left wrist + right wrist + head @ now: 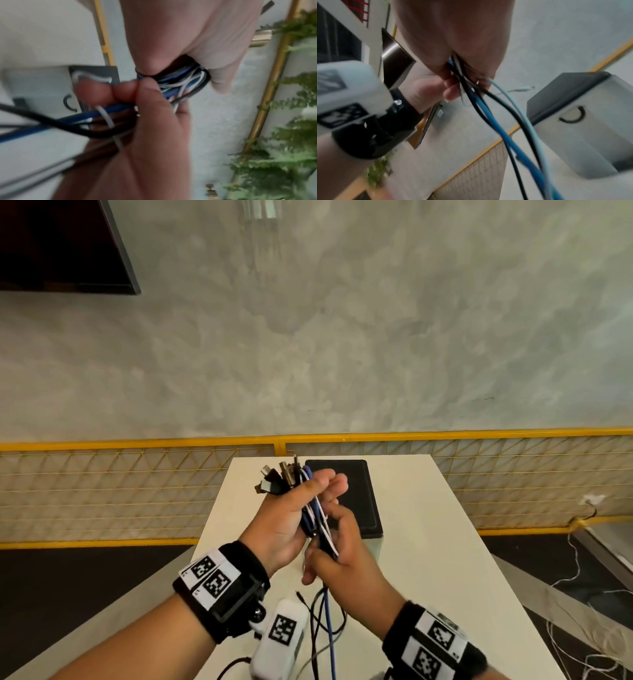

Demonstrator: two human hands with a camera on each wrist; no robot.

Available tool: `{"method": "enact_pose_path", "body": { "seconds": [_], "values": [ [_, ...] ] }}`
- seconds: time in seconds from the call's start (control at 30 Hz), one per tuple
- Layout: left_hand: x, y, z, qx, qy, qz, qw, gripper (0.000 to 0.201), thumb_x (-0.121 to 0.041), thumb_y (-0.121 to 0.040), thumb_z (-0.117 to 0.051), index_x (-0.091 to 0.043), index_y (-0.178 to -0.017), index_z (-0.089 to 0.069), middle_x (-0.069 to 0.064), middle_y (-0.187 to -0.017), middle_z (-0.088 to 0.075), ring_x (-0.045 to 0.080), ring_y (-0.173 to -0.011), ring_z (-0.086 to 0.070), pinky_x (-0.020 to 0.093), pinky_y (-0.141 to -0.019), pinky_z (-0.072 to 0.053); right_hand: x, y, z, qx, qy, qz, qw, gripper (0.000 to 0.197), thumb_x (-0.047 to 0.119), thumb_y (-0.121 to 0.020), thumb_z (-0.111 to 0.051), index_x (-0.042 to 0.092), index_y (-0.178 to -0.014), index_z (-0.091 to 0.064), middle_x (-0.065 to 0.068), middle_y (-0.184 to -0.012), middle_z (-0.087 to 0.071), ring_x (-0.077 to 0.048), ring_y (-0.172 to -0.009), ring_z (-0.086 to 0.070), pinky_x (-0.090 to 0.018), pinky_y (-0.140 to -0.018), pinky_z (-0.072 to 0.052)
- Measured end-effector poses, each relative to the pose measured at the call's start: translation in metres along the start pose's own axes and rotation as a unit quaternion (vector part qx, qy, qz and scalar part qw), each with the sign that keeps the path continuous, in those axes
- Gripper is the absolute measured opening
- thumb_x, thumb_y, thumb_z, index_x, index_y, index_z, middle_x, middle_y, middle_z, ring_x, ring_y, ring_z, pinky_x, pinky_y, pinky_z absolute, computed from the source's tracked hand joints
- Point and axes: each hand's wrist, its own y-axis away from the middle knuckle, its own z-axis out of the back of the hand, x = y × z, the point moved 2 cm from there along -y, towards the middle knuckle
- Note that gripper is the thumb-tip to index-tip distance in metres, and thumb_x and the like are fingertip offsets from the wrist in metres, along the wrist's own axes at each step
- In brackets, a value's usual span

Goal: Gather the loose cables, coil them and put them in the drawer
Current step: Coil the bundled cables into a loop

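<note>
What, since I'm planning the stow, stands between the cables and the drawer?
No object lies between them, but the drawer looks shut, and both the left hand and right hand grip the cables, so neither is free to pull it.

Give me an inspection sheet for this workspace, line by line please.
Surface: white table, cable tails lying on its near edge.
Job's things: cable bundle, plug ends sticking up; drawer unit shut.
Clutter: nothing seen.
Grip: left hand grips the bundle's upper part; right hand holds the strands just below.
Cables: blue cable, black and white ones hang uncoiled.
Surroundings: yellow mesh fence, grey wall, floor wires at right.
</note>
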Motion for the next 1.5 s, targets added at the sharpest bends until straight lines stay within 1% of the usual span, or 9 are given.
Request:
{"method": "enact_pose_path", "body": {
  "seconds": [0.13, 0.37, 0.53, 0.67, 0.87, 1.0, 1.23, 1.37, 1.5],
  "values": [
    [0.001, 0.006, -0.004, 0.023, 0.062, 0.013, 0.998, 0.025, 0.006, -0.092, -0.044, -0.002, -0.1, -0.067, 0.018, -0.103, -0.076, 0.02, -0.09, -0.076, 0.034, -0.088, -0.057, -0.004, 0.01, 0.005, -0.006, -0.079, -0.02, 0.997, 0.053, 0.001, -0.077, -0.062, 0.036, -0.113, -0.045, -0.008, -0.065, -0.064, -0.025, -0.057, -0.065, -0.046, -0.069, -0.056],
    [-0.007, 0.005, -0.003, 0.015, 0.168, -0.028, 0.985, 0.011, -0.01, -0.091, -0.051, -0.008, -0.088, -0.061, 0.003, -0.069, -0.062, 0.007, -0.048, -0.055, 0.025, -0.059, -0.055, -0.015, 0.032, 0.012, -0.006, 0.047, -0.062, 0.997, 0.012, 0.021, -0.091, -0.063, 0.032, -0.087, -0.058, 0.007, -0.06, -0.054, -0.009, -0.05, -0.05, -0.033, -0.054, -0.05],
    [-0.001, 0.006, 0.002, 0.025, 0.157, -0.047, 0.986, 0.025, -0.033, -0.087, -0.056, -0.01, -0.079, -0.062, -0.005, -0.054, -0.047, 0.002, -0.037, -0.037, 0.02, -0.047, -0.042, -0.024, 0.04, 0.019, 0.088, 0.076, -0.084, 0.99, 0.008, 0.027, -0.085, -0.065, 0.023, -0.081, -0.06, 0.007, -0.066, -0.059, -0.01, -0.06, -0.059, -0.036, -0.066, -0.057],
    [-0.003, 0.006, 0.0, 0.054, 0.141, -0.046, 0.987, 0.031, -0.036, -0.088, -0.055, -0.01, -0.075, -0.063, -0.006, -0.05, -0.044, 0.002, -0.034, -0.035, 0.02, -0.045, -0.039, -0.012, 0.027, 0.024, 0.132, 0.017, -0.085, 0.987, 0.036, 0.039, -0.07, -0.079, 0.016, -0.094, -0.067, 0.006, -0.082, -0.07, -0.016, -0.083, -0.069, -0.033, -0.082, -0.056],
    [-0.032, 0.012, -0.012, 0.181, 0.138, -0.051, 0.972, 0.031, -0.039, -0.084, -0.064, -0.011, -0.073, -0.064, -0.008, -0.048, -0.049, 0.0, -0.031, -0.041, 0.019, -0.045, -0.043, -0.025, 0.024, 0.016, 0.16, 0.102, -0.122, 0.974, 0.018, 0.026, -0.081, -0.071, 0.023, -0.069, -0.058, 0.006, -0.053, -0.056, -0.016, -0.047, -0.057, -0.029, -0.055, -0.051],
    [-0.032, 0.025, 0.005, 0.24, 0.106, 0.014, 0.965, 0.032, -0.04, -0.078, -0.077, -0.01, -0.075, -0.066, -0.006, -0.05, -0.053, -0.001, -0.032, -0.044, 0.02, -0.048, -0.046, -0.041, 0.026, 0.046, 0.18, 0.213, -0.161, 0.947, 0.021, 0.033, -0.086, -0.068, 0.025, -0.071, -0.057, 0.01, -0.052, -0.053, -0.013, -0.047, -0.057, -0.031, -0.056, -0.051],
    [-0.01, 0.039, 0.038, 0.29, -0.04, 0.187, 0.938, 0.035, -0.04, -0.085, -0.072, -0.006, -0.079, -0.066, -0.002, -0.053, -0.053, 0.0, -0.035, -0.041, 0.022, -0.051, -0.046, -0.014, -0.015, 0.085, 0.211, 0.457, -0.093, 0.859, 0.035, 0.045, -0.083, -0.07, 0.024, -0.062, -0.052, 0.004, -0.06, -0.055, -0.011, -0.045, -0.059, -0.026, -0.053, -0.048],
    [-0.007, 0.044, 0.033, 0.289, -0.337, 0.195, 0.875, 0.026, -0.035, -0.087, -0.069, -0.012, -0.076, -0.066, 0.0, -0.054, -0.06, 0.006, -0.038, -0.04, 0.023, -0.049, -0.041, 0.009, -0.034, 0.077, 0.205, 0.546, -0.07, 0.809, 0.031, 0.04, -0.083, -0.067, 0.025, -0.061, -0.051, 0.001, -0.058, -0.056, -0.01, -0.042, -0.05, -0.029, -0.056, -0.048],
    [0.0, 0.04, 0.022, 0.234, -0.649, 0.131, 0.712, 0.019, -0.04, -0.088, -0.066, -0.027, -0.075, -0.062, -0.005, -0.071, -0.072, 0.013, -0.055, -0.055, 0.027, -0.063, -0.047, 0.014, -0.043, 0.067, 0.179, 0.551, -0.077, 0.812, 0.03, 0.043, -0.084, -0.067, 0.017, -0.07, -0.058, 0.001, -0.058, -0.055, -0.016, -0.045, -0.057, -0.029, -0.055, -0.048]
  ]
}}
